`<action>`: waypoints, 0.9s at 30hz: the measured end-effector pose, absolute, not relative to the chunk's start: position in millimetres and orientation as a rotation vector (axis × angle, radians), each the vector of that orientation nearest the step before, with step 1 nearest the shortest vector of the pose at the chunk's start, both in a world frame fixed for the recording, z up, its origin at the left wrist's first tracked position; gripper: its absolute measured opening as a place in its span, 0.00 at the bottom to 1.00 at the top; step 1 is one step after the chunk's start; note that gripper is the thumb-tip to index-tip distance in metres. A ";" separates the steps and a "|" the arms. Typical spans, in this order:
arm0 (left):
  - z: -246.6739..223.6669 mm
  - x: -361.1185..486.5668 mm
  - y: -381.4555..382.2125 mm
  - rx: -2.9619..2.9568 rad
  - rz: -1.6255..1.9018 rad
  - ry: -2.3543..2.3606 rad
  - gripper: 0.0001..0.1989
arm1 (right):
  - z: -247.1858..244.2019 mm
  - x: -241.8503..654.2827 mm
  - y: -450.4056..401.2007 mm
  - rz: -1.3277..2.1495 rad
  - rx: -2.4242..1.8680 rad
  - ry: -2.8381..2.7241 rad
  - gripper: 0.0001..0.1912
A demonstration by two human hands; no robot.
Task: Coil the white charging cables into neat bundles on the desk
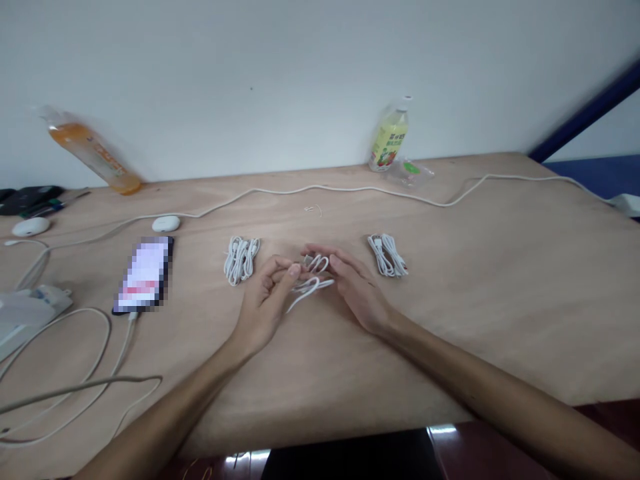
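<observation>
At the centre of the frame, two bare hands meet over a wooden desk (450, 300). The left hand (265, 300) pinches a loose white cable (310, 283) between thumb and fingertips; the right hand (357, 287) touches its loops with curled fingers. Coiled cable bundles lie just left (241, 259) and right (387, 255); a phone (145, 273) sits farther left.

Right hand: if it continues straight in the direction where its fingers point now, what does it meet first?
Its fingers point up-left, so the right hand would probably meet the loose white cable it already touches, then the left hand. The coiled bundle lies farther along; depth is uncertain.
</observation>
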State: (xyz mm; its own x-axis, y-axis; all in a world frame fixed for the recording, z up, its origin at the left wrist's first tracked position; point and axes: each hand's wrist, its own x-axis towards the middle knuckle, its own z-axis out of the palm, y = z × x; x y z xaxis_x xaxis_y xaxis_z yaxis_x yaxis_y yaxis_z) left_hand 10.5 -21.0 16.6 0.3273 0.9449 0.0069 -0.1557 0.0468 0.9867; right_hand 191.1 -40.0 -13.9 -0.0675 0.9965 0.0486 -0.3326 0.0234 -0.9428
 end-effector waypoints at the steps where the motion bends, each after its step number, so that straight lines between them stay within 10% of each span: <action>1: 17.0 10.6 -22.5 1.271 1.009 0.865 0.18 | -15.3 191.3 -39.6 1.383 -0.882 -1.037 0.19; 8: 14.9 6.1 -18.3 1.707 1.118 0.963 0.06 | -11.2 187.0 -45.7 1.502 -0.866 -1.112 0.25; 27: 2.7 5.2 -12.6 1.389 0.911 1.003 0.20 | -7.1 187.9 -41.4 1.493 -0.861 -1.041 0.10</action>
